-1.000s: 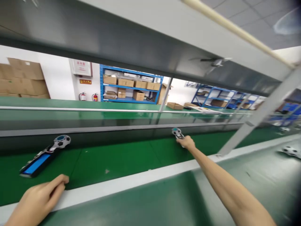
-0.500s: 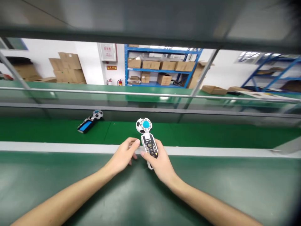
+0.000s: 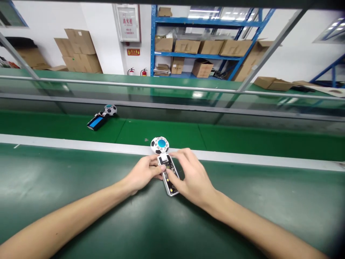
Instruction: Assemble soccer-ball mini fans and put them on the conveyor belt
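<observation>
A white handheld device [image 3: 170,184] has a round football-patterned head [image 3: 160,145] with a blue disc in its middle. Its handle lies open face up, showing a black circuit board with small parts. My left hand [image 3: 144,173] grips the handle's left edge, thumb on top and fingers partly hidden beneath. My right hand [image 3: 192,178] is on the other side, its thumb on the board and its index fingertip by the upper right corner. A second device [image 3: 98,121] with a similar football head and a blue block in its black handle lies farther off to the left.
A pale ledge [image 3: 67,144] runs between the near green worktop [image 3: 107,226] and the lower green strip [image 3: 140,131]. Metal rails and posts [image 3: 272,50] cross behind. Beyond stand cardboard boxes [image 3: 81,50], a blue shelf rack [image 3: 205,54] and fire extinguishers [image 3: 143,72].
My left hand has closed onto the device, which has come nearer over the worktop. My right hand has shifted its grip up along the handle. The view has tilted down.
</observation>
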